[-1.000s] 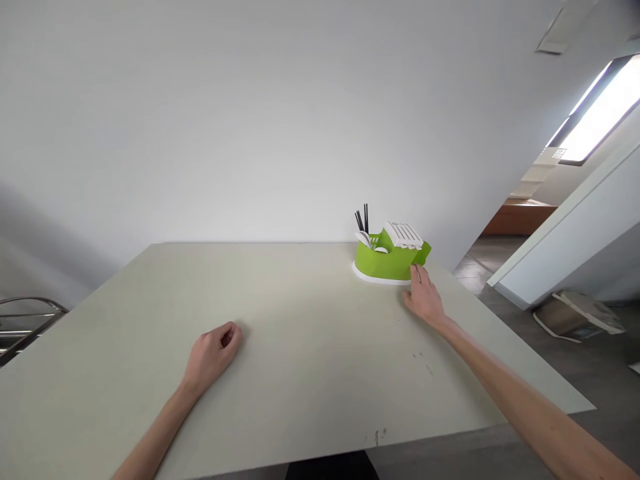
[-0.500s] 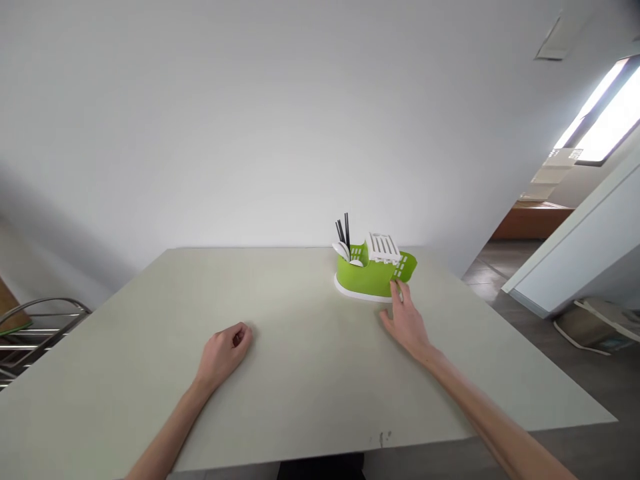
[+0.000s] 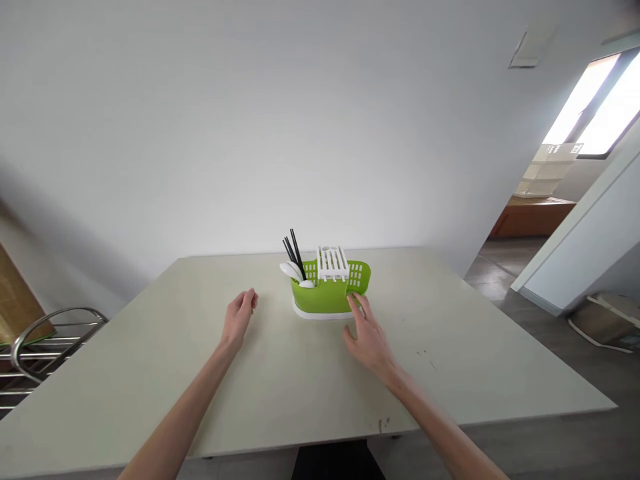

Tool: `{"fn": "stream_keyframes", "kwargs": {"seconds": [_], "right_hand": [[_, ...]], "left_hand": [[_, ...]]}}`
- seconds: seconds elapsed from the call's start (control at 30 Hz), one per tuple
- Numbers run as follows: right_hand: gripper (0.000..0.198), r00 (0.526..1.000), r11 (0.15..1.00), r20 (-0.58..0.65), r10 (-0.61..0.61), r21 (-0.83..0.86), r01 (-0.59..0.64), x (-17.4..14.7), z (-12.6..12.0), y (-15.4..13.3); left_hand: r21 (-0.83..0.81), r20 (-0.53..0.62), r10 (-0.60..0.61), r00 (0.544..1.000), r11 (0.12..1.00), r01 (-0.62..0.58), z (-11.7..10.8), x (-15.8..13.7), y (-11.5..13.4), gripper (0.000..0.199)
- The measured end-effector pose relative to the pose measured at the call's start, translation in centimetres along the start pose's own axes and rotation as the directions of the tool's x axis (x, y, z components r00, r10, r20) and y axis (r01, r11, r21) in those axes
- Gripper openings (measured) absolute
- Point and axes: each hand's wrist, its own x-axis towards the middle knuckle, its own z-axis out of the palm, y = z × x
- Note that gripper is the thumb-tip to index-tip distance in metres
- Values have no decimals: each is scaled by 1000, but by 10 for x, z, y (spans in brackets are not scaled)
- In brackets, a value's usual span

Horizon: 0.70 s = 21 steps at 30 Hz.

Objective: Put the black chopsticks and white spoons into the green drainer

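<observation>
A green cutlery holder (image 3: pixel 325 299) with a white base stands on the table in front of me. Black chopsticks (image 3: pixel 295 252) and white spoons (image 3: pixel 292 270) stick out of its left end, and a white slotted rack (image 3: pixel 333 263) sits across its top. My right hand (image 3: pixel 369 337) has its fingers hooked at the low front rim near the holder's right end; the thumb sticks out apart from it. To the left of the holder, my left hand (image 3: pixel 240 315) is loosely curled over the table with nothing seen in it.
The pale table (image 3: pixel 280 393) reaches back to a plain wall (image 3: pixel 310 133). At the left edge is a metal rack (image 3: pixel 55 347) with a wooden board (image 3: pixel 17 293) behind it. A bin-like container (image 3: pixel 607 320) stands on the floor at right.
The cutlery holder has shifted left and a little nearer, with my right hand moving along at its rim. My left hand has moved forward and slightly right, still curled.
</observation>
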Motion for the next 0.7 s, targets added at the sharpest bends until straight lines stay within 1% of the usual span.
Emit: {"fn": "stream_keyframes", "kwargs": {"seconds": [0.07, 0.13, 0.2, 0.3, 0.33, 0.4, 0.47, 0.53, 0.6, 0.7], "right_hand": [[73, 1000, 995, -14, -25, 100, 26, -6, -10, 2], [67, 999, 979, -44, -10, 205, 19, -16, -21, 12], [61, 994, 948, -62, 88, 311, -65, -26, -30, 30], [52, 961, 854, -22, 277, 463, -236, -41, -36, 62], [49, 948, 820, -7, 317, 505, -270, -45, -36, 70], [41, 934, 772, 7, 357, 561, -299, -50, -37, 80], [35, 935, 769, 22, 353, 562, -304, -52, -38, 80], [33, 946, 801, 45, 321, 519, -297, -52, -41, 73], [32, 955, 833, 59, 291, 476, -283, -50, -44, 66], [33, 959, 846, 53, 278, 459, -271, -48, -48, 59]], "left_hand": [[-31, -28, 12, 1000, 999, -13, 9, 19, 18, 47], [-82, -28, 11, 1000, 997, -13, 17, 37, 39, 51], [-133, -5, -9, 1000, 991, 9, 24, 52, 58, 55], [-141, 39, -67, 997, 987, 72, 37, 70, 79, 61], [-134, 52, -88, 995, 987, 94, 42, 75, 84, 63], [-120, 76, -124, 989, 984, 133, 52, 85, 90, 69], [-107, 110, -151, 982, 981, 163, 62, 94, 94, 73], [-101, 161, -158, 974, 979, 176, 71, 101, 97, 71], [-109, 219, -142, 965, 980, 169, 78, 107, 100, 66], [-146, 280, -91, 956, 980, 136, 86, 112, 102, 58]]}}
